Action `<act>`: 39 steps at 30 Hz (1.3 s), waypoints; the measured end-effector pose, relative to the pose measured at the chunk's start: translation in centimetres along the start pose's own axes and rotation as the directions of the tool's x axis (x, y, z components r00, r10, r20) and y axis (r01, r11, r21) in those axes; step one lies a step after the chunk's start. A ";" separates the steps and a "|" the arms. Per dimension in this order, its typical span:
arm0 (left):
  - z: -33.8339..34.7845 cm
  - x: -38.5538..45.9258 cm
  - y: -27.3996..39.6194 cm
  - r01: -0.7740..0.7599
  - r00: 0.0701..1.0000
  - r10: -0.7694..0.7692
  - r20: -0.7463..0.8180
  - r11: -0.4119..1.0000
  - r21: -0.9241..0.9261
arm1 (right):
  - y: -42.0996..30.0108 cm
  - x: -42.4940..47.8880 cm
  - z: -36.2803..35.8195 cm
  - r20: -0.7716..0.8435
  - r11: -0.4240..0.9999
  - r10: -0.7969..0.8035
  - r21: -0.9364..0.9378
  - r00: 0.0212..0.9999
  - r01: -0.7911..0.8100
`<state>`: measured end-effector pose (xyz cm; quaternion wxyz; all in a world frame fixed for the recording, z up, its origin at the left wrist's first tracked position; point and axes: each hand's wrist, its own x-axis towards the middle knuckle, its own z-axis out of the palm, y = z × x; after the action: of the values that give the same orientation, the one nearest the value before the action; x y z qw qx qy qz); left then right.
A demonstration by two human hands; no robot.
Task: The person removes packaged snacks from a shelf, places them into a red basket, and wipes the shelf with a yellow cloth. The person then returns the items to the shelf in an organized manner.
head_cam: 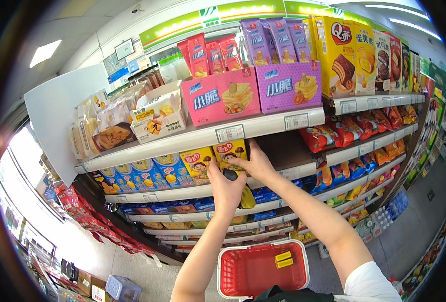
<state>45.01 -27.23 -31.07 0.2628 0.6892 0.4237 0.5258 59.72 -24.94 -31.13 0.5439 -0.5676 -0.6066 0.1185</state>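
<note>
My right hand (259, 162) holds a yellow biscuit box (228, 150) on the shelf, thumb across its front and fingers along its right side. Just below, my left hand (225, 192) is closed around a soft, cloth-like item (248, 198), dark grey and olive yellow, whose lower part hangs over the shelf edge. The left fingertips reach the matching yellow box (196, 164) beside the first. Blue biscuit boxes (142, 173) continue the row to the left. To the right of my right hand is a bare stretch of dark shelf (283, 149).
Pink (221, 96) and purple (289, 87) display cartons stand on the shelf above, whose white price rail (192, 137) overhangs the boxes. Red snack bags (319, 137) lie to the right. Below me is a red basket (226, 271) with small yellow boxes (283, 260) inside.
</note>
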 end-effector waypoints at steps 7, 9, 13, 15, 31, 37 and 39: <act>1.4 0.4 -1.4 -0.015 0.999 0.015 -0.032 1.000 -0.017 | 1.2 0.0 0.8 -0.025 0.990 -0.010 0.138 1.000 0.014; 1.4 0.2 -1.1 -0.003 1.000 0.003 -0.005 0.999 -0.051 | 1.2 -0.5 0.1 -0.001 0.983 -0.037 0.180 0.999 0.036; -0.1 -1.2 -0.4 0.034 0.996 -0.015 0.091 0.976 -0.215 | 0.0 -3.5 -0.7 -0.093 0.937 -0.094 0.328 0.991 0.120; -2.6 -3.0 1.3 0.043 0.987 -0.001 0.161 0.966 -0.253 | -2.4 -5.9 -1.5 -0.129 0.928 -0.121 0.338 0.984 0.158; -4.5 -14.8 7.7 -0.795 0.606 0.743 0.284 0.561 0.230 | -6.3 -24.3 -5.9 -0.137 0.969 -0.160 0.169 0.978 0.182; -4.6 -14.0 5.1 -0.644 0.744 0.602 0.290 0.761 0.074 | -5.2 -25.3 -5.9 -0.142 0.980 -0.139 0.124 0.980 0.157; -4.2 -13.8 3.3 -0.570 0.804 0.541 0.245 0.819 0.062 | -4.9 -25.8 -5.8 -0.168 0.969 -0.073 0.223 0.983 0.110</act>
<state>40.81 -41.18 -34.02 0.0953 0.8518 0.2056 0.4723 55.54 -50.39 -38.72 0.6578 -0.4794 -0.5689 0.1175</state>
